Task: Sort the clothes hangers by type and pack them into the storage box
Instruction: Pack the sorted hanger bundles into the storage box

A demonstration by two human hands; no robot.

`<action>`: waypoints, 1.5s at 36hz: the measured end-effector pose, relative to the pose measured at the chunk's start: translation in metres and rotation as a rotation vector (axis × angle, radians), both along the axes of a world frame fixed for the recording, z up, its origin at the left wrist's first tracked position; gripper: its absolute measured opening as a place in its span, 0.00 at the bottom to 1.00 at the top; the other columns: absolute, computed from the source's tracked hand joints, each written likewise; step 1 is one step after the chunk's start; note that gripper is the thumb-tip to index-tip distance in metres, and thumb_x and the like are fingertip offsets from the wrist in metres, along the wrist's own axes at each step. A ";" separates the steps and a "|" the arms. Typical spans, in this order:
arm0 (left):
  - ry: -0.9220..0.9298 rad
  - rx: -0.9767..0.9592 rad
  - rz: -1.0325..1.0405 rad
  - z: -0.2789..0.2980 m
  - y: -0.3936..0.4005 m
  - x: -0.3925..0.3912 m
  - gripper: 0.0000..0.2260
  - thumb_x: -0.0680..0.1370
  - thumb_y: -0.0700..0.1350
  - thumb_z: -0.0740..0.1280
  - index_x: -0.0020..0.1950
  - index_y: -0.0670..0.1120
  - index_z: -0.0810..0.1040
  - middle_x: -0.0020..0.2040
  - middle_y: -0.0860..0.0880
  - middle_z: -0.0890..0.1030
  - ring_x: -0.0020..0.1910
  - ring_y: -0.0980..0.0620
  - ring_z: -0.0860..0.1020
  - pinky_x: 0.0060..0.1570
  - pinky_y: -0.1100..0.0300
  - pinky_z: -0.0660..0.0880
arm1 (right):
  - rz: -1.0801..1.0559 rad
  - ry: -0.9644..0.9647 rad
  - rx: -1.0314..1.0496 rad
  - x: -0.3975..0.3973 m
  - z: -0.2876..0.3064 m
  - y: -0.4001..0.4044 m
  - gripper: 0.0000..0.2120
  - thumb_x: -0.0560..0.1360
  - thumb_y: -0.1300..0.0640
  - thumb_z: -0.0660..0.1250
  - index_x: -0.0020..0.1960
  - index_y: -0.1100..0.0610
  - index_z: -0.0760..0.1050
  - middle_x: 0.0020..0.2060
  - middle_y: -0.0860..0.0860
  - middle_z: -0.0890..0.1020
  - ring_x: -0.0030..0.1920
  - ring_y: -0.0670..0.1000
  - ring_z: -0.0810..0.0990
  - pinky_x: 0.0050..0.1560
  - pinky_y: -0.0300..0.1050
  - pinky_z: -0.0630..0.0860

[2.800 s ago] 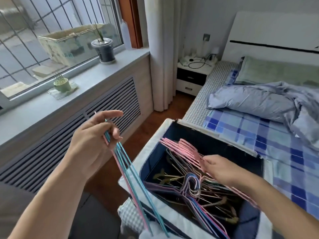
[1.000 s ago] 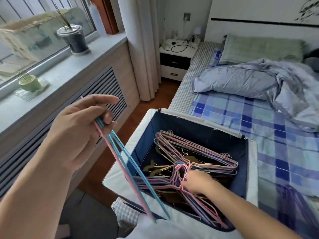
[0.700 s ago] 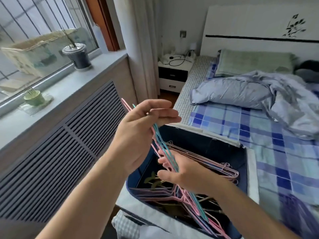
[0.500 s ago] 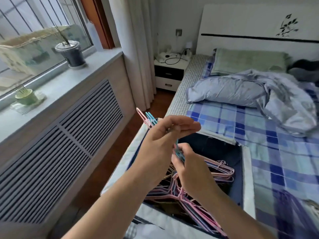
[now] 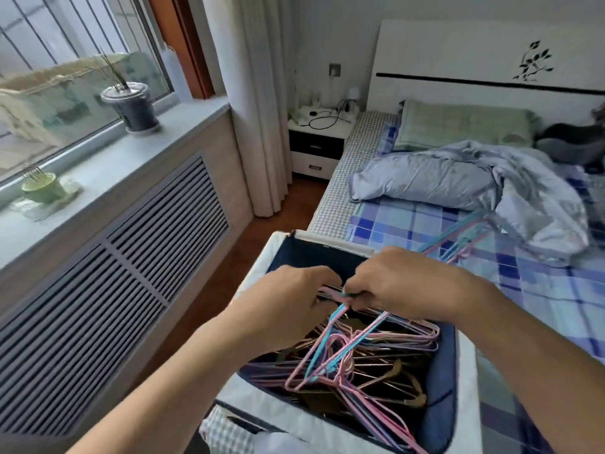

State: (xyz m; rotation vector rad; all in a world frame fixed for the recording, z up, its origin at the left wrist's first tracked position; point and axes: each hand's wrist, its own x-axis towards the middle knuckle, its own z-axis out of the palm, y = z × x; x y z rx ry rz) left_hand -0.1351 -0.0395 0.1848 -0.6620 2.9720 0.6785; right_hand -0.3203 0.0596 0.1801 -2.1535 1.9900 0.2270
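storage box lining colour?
Navy blue lining, white outer rim; clear in head view.

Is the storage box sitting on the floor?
No, the storage box rests on the bed, at its edge nearest the window, well above the floor.

A bedroom in a home is shown. A bed [image 5: 425, 231] with a blue checked sheet, a crumpled pale duvet [image 5: 458, 181] and a green pillow [image 5: 465, 126] is set against a white headboard [image 5: 474, 60] printed with a leaf motif. A bedside cabinet [image 5: 319, 144] carrying cables is placed in the corner beside a long curtain [image 5: 258, 103]. Potted plants [image 5: 131, 106] are lined along the windowsill [image 5: 108, 165] above a slatted radiator cover [image 5: 114, 257].
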 end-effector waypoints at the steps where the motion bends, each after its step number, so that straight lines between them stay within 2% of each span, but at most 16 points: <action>1: 0.009 0.175 0.013 -0.001 -0.001 -0.002 0.12 0.82 0.50 0.65 0.66 0.58 0.75 0.44 0.62 0.83 0.40 0.61 0.80 0.42 0.61 0.79 | 0.039 0.045 -0.006 -0.001 0.000 -0.006 0.10 0.81 0.44 0.60 0.55 0.46 0.79 0.41 0.44 0.77 0.47 0.50 0.77 0.50 0.50 0.72; 4: 0.227 0.373 0.189 -0.013 -0.008 0.001 0.09 0.84 0.45 0.62 0.57 0.53 0.81 0.32 0.67 0.79 0.28 0.62 0.75 0.34 0.63 0.76 | 0.005 0.061 -0.235 -0.005 -0.016 -0.017 0.10 0.80 0.44 0.63 0.56 0.46 0.79 0.53 0.49 0.76 0.60 0.54 0.72 0.73 0.57 0.60; 6: 0.446 0.533 0.415 -0.025 -0.014 0.005 0.12 0.84 0.43 0.63 0.49 0.54 0.84 0.33 0.59 0.81 0.29 0.59 0.74 0.39 0.47 0.79 | -0.149 0.000 -0.567 -0.002 -0.035 -0.017 0.16 0.76 0.50 0.69 0.63 0.51 0.77 0.64 0.54 0.72 0.67 0.58 0.67 0.75 0.59 0.58; 9: 0.716 0.788 0.687 -0.039 -0.011 0.009 0.13 0.84 0.40 0.62 0.45 0.48 0.83 0.31 0.55 0.77 0.29 0.59 0.71 0.35 0.54 0.74 | -0.498 -0.474 -0.864 0.025 -0.062 -0.009 0.22 0.76 0.57 0.70 0.68 0.54 0.71 0.63 0.47 0.69 0.66 0.48 0.68 0.70 0.47 0.67; 13: 0.953 1.176 0.864 -0.048 0.003 0.017 0.07 0.84 0.39 0.61 0.48 0.41 0.76 0.27 0.52 0.63 0.26 0.54 0.60 0.36 0.57 0.69 | -0.775 -0.940 -0.326 0.063 -0.110 -0.003 0.35 0.76 0.42 0.67 0.78 0.43 0.55 0.69 0.39 0.66 0.70 0.42 0.66 0.72 0.50 0.68; 16: 0.982 1.339 0.896 -0.063 0.021 0.020 0.04 0.84 0.37 0.61 0.51 0.40 0.74 0.27 0.50 0.66 0.25 0.54 0.64 0.43 0.53 0.71 | -0.734 -0.798 -0.236 0.073 -0.125 -0.004 0.32 0.78 0.43 0.64 0.78 0.42 0.54 0.66 0.40 0.72 0.65 0.44 0.72 0.67 0.49 0.71; 20: 0.849 1.495 0.886 -0.077 0.046 0.012 0.05 0.80 0.40 0.65 0.50 0.37 0.75 0.33 0.42 0.73 0.30 0.51 0.71 0.42 0.53 0.70 | -0.702 -0.724 -0.115 0.075 -0.133 -0.005 0.18 0.79 0.53 0.61 0.69 0.44 0.68 0.58 0.49 0.81 0.56 0.53 0.80 0.57 0.50 0.76; 24: 0.642 1.558 0.829 -0.080 0.045 0.013 0.08 0.80 0.40 0.68 0.57 0.37 0.77 0.45 0.36 0.78 0.41 0.42 0.77 0.43 0.52 0.76 | -0.698 -0.804 0.046 0.075 -0.146 0.016 0.26 0.73 0.32 0.50 0.62 0.44 0.72 0.52 0.48 0.82 0.51 0.50 0.80 0.54 0.52 0.77; 27: 0.497 1.588 0.806 -0.081 0.044 0.016 0.09 0.82 0.40 0.67 0.61 0.39 0.77 0.47 0.37 0.80 0.43 0.44 0.83 0.48 0.51 0.81 | -0.662 -0.780 0.101 0.075 -0.146 0.021 0.22 0.80 0.36 0.47 0.60 0.45 0.73 0.51 0.47 0.81 0.49 0.47 0.79 0.52 0.51 0.78; 31: 0.476 1.538 0.836 -0.084 0.033 0.020 0.13 0.81 0.44 0.67 0.66 0.50 0.77 0.59 0.39 0.83 0.56 0.44 0.84 0.54 0.51 0.80 | -0.618 -0.670 0.117 0.068 -0.149 0.004 0.13 0.82 0.50 0.55 0.64 0.46 0.73 0.53 0.52 0.82 0.50 0.53 0.81 0.45 0.45 0.74; 34: 0.484 1.421 0.841 -0.088 0.019 0.023 0.15 0.81 0.46 0.67 0.68 0.53 0.73 0.56 0.43 0.85 0.57 0.44 0.84 0.62 0.48 0.78 | -0.640 -0.498 0.107 0.052 -0.157 -0.017 0.14 0.82 0.55 0.57 0.66 0.50 0.71 0.56 0.57 0.81 0.53 0.59 0.80 0.44 0.46 0.71; 38: 0.268 0.781 0.759 -0.118 -0.001 0.044 0.17 0.83 0.47 0.65 0.70 0.59 0.69 0.61 0.49 0.82 0.57 0.53 0.81 0.57 0.58 0.76 | -0.518 -0.284 0.058 0.021 -0.172 -0.044 0.12 0.82 0.53 0.58 0.63 0.54 0.71 0.54 0.59 0.81 0.53 0.62 0.81 0.48 0.52 0.76; 42: -0.111 0.024 0.545 -0.170 -0.008 0.089 0.22 0.80 0.51 0.68 0.74 0.51 0.73 0.67 0.49 0.76 0.70 0.46 0.71 0.69 0.51 0.69 | -0.293 -0.087 0.047 0.015 -0.193 -0.057 0.11 0.81 0.61 0.58 0.63 0.55 0.69 0.53 0.58 0.82 0.52 0.62 0.82 0.47 0.54 0.76; 45: -0.296 -0.130 0.491 -0.202 -0.005 0.114 0.23 0.79 0.58 0.67 0.72 0.51 0.77 0.72 0.41 0.74 0.73 0.37 0.69 0.70 0.41 0.70 | -0.193 -0.012 0.043 0.020 -0.214 -0.055 0.12 0.81 0.63 0.53 0.62 0.56 0.68 0.54 0.57 0.82 0.52 0.63 0.83 0.45 0.55 0.76; 50: -0.372 -0.208 0.440 -0.214 -0.001 0.122 0.35 0.83 0.65 0.42 0.61 0.50 0.84 0.71 0.36 0.74 0.70 0.31 0.72 0.65 0.34 0.72 | -0.138 0.014 -0.006 0.009 -0.244 -0.039 0.15 0.80 0.60 0.49 0.63 0.56 0.67 0.53 0.55 0.81 0.48 0.61 0.84 0.40 0.53 0.76; 54: -0.424 -0.206 0.460 -0.214 0.004 0.116 0.34 0.83 0.64 0.41 0.59 0.53 0.85 0.71 0.35 0.74 0.69 0.29 0.72 0.64 0.33 0.72 | -0.025 0.018 -0.128 0.022 -0.244 -0.029 0.10 0.77 0.60 0.58 0.57 0.54 0.73 0.40 0.50 0.81 0.33 0.55 0.84 0.26 0.46 0.69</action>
